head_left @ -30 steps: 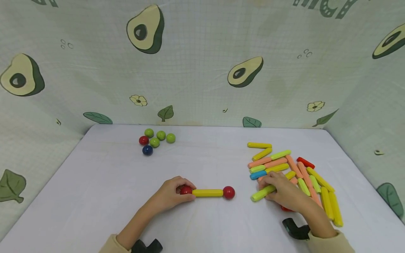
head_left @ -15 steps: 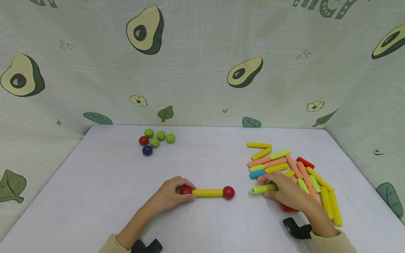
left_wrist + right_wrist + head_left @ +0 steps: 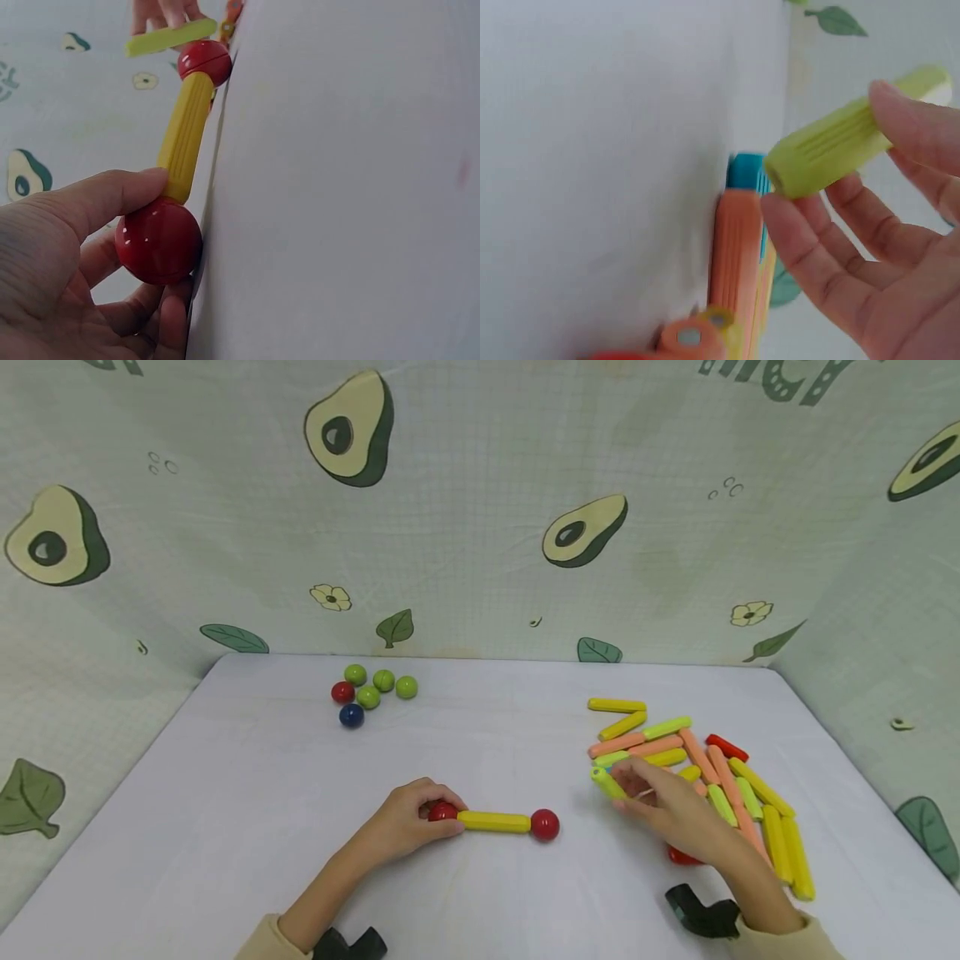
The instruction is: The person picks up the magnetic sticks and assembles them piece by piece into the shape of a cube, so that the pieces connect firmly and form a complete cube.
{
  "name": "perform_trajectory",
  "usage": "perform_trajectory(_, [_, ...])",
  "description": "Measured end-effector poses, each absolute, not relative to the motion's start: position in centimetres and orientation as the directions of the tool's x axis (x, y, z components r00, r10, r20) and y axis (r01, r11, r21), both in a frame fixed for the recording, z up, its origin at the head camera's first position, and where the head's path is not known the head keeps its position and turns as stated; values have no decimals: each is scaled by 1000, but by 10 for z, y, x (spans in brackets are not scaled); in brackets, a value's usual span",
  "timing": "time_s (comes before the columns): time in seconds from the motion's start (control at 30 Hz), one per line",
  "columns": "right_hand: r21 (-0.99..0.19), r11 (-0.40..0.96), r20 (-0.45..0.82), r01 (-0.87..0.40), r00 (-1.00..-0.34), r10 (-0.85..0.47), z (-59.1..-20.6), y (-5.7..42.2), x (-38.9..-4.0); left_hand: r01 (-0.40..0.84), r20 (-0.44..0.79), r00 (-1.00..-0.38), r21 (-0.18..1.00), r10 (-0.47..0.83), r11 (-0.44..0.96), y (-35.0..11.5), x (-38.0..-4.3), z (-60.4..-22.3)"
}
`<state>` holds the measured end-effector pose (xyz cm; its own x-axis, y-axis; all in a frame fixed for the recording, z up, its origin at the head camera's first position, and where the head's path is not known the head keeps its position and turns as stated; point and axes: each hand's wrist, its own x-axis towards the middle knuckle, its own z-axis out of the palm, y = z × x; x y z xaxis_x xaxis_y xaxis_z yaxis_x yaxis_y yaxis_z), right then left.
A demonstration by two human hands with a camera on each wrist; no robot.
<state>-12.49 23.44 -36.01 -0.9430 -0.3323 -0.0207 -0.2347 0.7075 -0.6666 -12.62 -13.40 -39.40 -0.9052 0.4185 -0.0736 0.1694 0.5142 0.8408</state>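
My left hand [image 3: 412, 817] grips a glossy red ball [image 3: 159, 240], with the thumb lying where the ball meets a ridged yellow rod [image 3: 495, 822]. A second red ball [image 3: 544, 825] sits on the rod's far end, so the three form one dumbbell-like piece lying on the white table. My right hand [image 3: 667, 802] pinches a lime-green ridged rod [image 3: 840, 139] between thumb and fingers. That rod is raised in the right wrist view, with one end pointing out past the fingertips. In the head view it overlaps the left edge of a spread of rods.
Loose rods in yellow, salmon [image 3: 723, 772], lime, blue and red lie spread on the right, including a yellow rod [image 3: 797, 858] at the near edge. A red rod [image 3: 682, 856] lies partly under the right forearm. Several green balls, a red ball [image 3: 342, 692] and a blue ball [image 3: 352, 716] sit at back left.
The lime-green rod in my right hand has been lifted and turned, its free end swinging up and away from me. The left hand and the dumbbell-like piece stay nearly in place.
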Motion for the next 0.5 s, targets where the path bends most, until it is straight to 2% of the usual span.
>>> perform_trajectory(0.17, [-822, 558, -47, -113, -963, -265, -361, 221, -121, 185, -61, -901, 841, 429, 508, -133, -126, -394])
perform_trajectory(0.27, [-897, 443, -109, -5, -967, -232, -363, 213, -121, 207, -46, -894, 840, 446, 501, -134, -126, -394])
perform_trajectory(0.5, [-933, 307, -255, 188, -947, -197, -369, 195, -121, 246, -36, -878, 822, 477, 514, -133, -126, -394])
